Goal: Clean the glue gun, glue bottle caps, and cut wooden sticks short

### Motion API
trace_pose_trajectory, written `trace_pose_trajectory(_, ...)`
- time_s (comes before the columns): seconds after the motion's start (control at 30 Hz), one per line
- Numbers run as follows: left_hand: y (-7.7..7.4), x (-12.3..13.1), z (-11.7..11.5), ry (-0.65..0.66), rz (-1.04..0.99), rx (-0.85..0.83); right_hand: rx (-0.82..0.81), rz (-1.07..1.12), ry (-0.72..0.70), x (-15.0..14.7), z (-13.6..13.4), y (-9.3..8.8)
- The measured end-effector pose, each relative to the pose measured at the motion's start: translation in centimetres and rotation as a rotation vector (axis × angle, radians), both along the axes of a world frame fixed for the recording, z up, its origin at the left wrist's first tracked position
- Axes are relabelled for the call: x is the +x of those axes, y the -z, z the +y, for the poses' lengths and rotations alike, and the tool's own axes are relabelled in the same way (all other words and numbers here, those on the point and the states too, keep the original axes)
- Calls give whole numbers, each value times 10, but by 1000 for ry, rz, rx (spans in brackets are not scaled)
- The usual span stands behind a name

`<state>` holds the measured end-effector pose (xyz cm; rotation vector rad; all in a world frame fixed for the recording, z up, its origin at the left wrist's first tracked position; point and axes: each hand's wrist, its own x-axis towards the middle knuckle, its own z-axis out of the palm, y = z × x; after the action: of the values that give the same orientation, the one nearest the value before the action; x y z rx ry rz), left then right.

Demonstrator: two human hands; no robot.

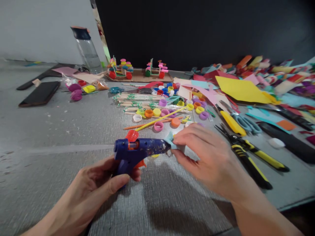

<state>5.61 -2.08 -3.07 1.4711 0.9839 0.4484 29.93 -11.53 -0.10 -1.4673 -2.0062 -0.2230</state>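
My left hand (pixel 98 185) is wrapped round the handle of a blue glue gun (pixel 145 146), near its orange trigger. A long clear glue stick (pixel 71 149) sticks out of the gun's back end to the left. The nozzle points right, toward my right hand (pixel 209 154). Between the thumb and fingers of that hand is a small light-blue piece of paper (pixel 169 139), held against the nozzle tip. Behind the gun, a red bottle cap (pixel 132 135) lies on the grey table.
Pliers (pixel 251 154), blue-handled scissors (pixel 243 123) and a yellow-handled cutter (pixel 232 123) lie right. Bottle caps (pixel 158 126) and wrapped sticks (pixel 140 96) lie ahead. Two small craft models (pixel 121 68) stand on cardboard at the back. A phone (pixel 40 93) and water bottle (pixel 87 49) are left.
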Motion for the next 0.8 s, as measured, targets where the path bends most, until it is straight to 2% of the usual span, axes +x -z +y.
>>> trace_pose_trajectory(0.23,9,-6,4,34,-2,15,32,127,25,-1,-1,-1)
trace_pose_trajectory(0.4,11,-12,4,50,14,-25,46,249,140,4,-5,1)
trace_pose_trajectory(0.67,8,-8,3,44,-40,-87,91,715,211,1,-8,2)
trace_pose_trajectory(0.8,5,-7,3,53,-89,-181,167,927,167,4,-1,1)
